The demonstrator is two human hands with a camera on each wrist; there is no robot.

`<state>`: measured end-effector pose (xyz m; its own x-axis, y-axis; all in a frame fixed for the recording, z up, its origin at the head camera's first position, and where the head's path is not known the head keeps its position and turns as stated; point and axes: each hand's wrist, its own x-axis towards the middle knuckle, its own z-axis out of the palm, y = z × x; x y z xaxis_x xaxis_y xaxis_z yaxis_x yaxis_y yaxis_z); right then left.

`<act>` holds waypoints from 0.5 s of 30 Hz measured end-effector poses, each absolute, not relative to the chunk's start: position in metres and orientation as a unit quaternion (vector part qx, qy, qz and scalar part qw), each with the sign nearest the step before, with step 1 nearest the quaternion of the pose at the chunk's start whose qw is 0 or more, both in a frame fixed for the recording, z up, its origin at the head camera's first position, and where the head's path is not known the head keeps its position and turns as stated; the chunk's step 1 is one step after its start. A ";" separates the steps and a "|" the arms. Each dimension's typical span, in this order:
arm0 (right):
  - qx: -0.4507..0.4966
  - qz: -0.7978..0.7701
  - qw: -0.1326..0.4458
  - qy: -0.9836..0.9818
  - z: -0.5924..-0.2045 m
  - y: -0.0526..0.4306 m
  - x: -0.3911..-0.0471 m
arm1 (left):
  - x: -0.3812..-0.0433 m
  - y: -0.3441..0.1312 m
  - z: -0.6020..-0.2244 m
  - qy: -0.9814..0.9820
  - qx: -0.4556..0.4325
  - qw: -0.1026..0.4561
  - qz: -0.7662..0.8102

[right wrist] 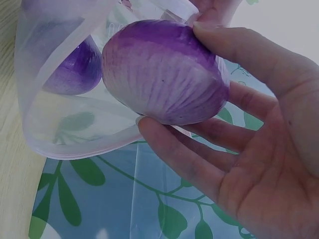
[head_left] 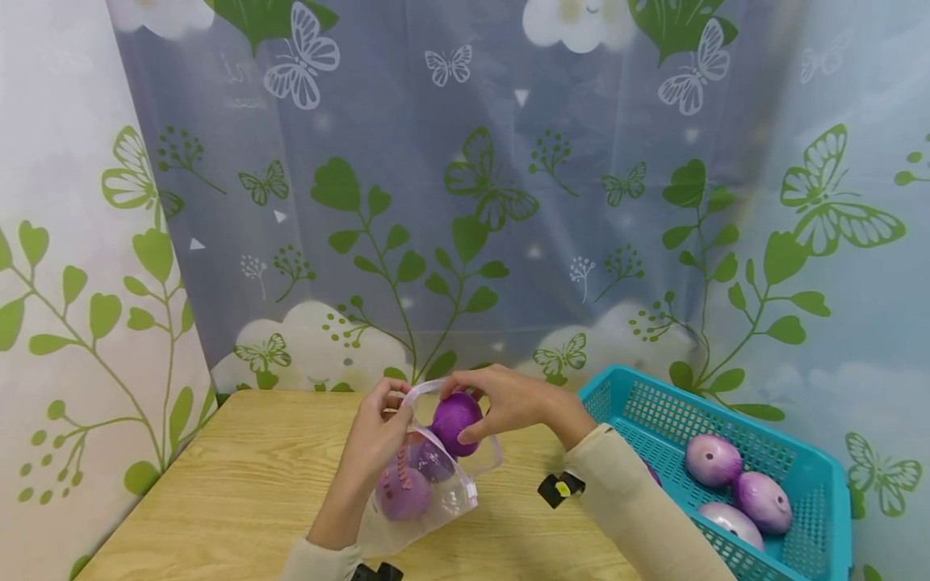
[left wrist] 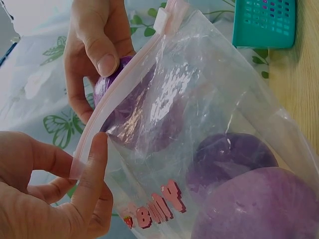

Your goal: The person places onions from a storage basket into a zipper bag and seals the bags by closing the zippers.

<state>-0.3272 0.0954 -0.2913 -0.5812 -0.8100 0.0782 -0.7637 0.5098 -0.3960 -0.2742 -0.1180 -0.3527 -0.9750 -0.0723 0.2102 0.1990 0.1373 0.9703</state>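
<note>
A clear zip bag with a pale pink slider and printed red letters hangs over the table, its mouth open. My left hand pinches the bag's rim between thumb and fingers. Inside lie a purple onion and a paler one, seen through the plastic. At the bag's mouth my right hand holds another purple onion, white-streaked on one side, with thumb on one side and fingers on the other. In the left wrist view, the bag's edge partly covers this onion.
A teal slotted basket stands on the right, past the right sleeve. Several purple-and-white onions lie in it, one mostly hidden by the sleeve. Under the bag is a wooden table; a patterned curtain hangs close behind it.
</note>
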 end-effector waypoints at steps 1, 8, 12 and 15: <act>-0.454 -0.197 0.059 0.867 -0.291 0.095 -0.327 | -0.274 -0.118 -0.353 -0.747 -0.043 0.103 -0.655; -0.458 -0.198 0.065 0.864 -0.292 0.096 -0.328 | -0.274 -0.118 -0.353 -0.749 -0.044 0.103 -0.653; -0.462 -0.200 0.067 0.861 -0.292 0.097 -0.328 | -0.274 -0.118 -0.353 -0.749 -0.044 0.103 -0.653; -0.463 -0.202 0.068 0.860 -0.292 0.097 -0.329 | -0.274 -0.118 -0.353 -0.749 -0.041 0.103 -0.653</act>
